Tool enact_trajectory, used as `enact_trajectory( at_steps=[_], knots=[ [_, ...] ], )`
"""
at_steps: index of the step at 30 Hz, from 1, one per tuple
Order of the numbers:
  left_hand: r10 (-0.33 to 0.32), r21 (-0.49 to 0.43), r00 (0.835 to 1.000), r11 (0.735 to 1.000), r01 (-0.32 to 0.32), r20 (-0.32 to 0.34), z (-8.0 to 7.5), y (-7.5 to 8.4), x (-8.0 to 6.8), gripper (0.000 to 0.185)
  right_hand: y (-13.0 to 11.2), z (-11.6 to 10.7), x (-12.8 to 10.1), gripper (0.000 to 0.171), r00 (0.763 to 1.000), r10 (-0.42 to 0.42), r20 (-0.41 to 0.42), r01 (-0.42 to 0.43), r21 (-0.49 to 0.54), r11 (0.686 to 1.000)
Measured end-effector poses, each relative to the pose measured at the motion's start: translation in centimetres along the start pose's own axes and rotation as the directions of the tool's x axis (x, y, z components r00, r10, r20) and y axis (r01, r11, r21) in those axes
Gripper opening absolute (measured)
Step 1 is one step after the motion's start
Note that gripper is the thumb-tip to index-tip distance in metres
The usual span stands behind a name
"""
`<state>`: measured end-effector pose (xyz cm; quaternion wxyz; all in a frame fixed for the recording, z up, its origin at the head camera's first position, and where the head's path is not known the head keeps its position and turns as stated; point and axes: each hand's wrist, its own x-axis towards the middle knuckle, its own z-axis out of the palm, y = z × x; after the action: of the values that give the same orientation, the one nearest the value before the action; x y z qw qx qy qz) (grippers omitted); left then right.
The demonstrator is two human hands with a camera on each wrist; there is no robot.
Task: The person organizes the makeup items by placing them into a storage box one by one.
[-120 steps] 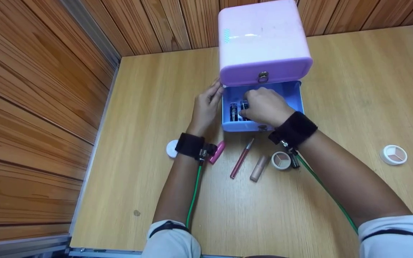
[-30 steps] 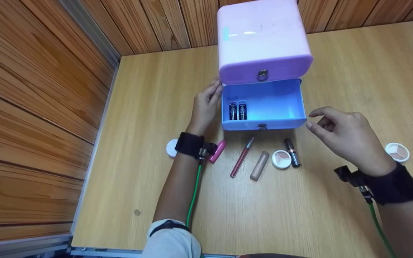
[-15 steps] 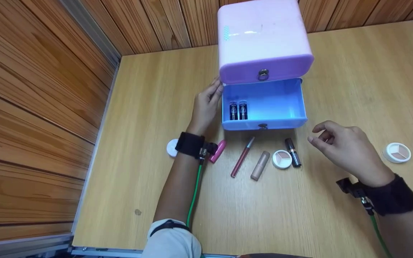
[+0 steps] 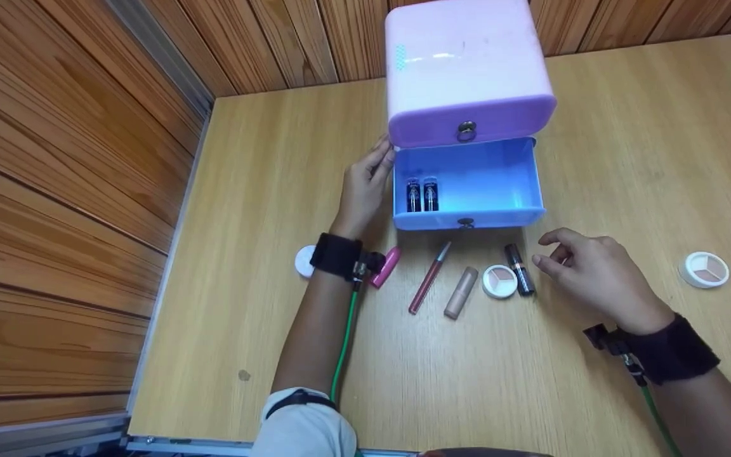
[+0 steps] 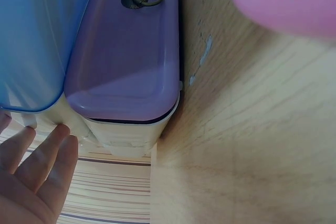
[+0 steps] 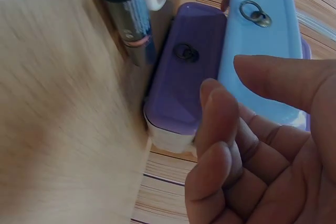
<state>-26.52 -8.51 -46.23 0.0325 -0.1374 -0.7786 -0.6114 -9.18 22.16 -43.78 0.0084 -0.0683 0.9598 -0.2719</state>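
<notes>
Table (image 4: 276, 158): carrying a pink drawer box (image 4: 464, 70) at its far edge.
Blue drawer (image 4: 486, 181): standing pulled out, holding two dark tubes (image 4: 421, 194).
Left hand (image 4: 362, 190): resting with straight fingers against the box's left side.
Right hand (image 4: 587, 273): hovering loosely curled, gripping nothing, just beside the black lipstick (image 4: 519, 270).
Compact (image 4: 499, 281): lying against that lipstick.

The blue drawer (image 4: 467, 190) stands pulled out, two dark tubes (image 4: 421, 194) crowding its left end and its right part open. Bare tabletop (image 4: 625, 158) lies right of it. A black lipstick (image 4: 519, 270) and a round compact (image 4: 499, 281) block the way just left of the right hand (image 4: 587, 276).
</notes>
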Motion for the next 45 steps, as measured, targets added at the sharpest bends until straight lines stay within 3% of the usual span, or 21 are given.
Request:
enact_trajectory(
  at_steps=[10,16,25,36,39,45],
  knots=[
    [0.056,0.006,0.998,0.998,-0.056,-0.01,0.2,-0.1,0.0,0.043,0.0,1.3,0.4,0.043,0.984,0.038,0.174,-0.035,-0.019,0.999],
    [0.02,0.002,1.0,1.0,-0.02,-0.004,0.2,0.1,-0.1,0.044,0.1,1.8,0.5,0.04,0.983,0.034,0.183,-0.029,-0.032,0.999],
    [0.027,-0.005,1.0,1.0,-0.027,-0.008,0.2,0.1,-0.1,0.043,0.1,2.2,0.8,0.028,0.981,0.046,0.19,-0.036,-0.058,0.998],
    [0.03,0.002,1.0,1.0,-0.03,-0.009,0.3,0.0,0.0,0.042,0.3,2.5,0.9,0.041,0.981,0.062,0.183,-0.049,-0.074,0.996],
    [0.019,0.007,1.0,1.0,-0.019,-0.017,0.3,0.0,0.0,0.04,0.4,2.6,0.9,0.034,0.98,0.063,0.188,-0.045,-0.095,0.994],
    [0.015,-0.001,1.0,1.0,-0.015,-0.014,0.2,0.1,0.0,0.039,0.8,2.8,0.9,0.038,0.976,0.065,0.208,-0.037,-0.135,0.99]
  ],
)
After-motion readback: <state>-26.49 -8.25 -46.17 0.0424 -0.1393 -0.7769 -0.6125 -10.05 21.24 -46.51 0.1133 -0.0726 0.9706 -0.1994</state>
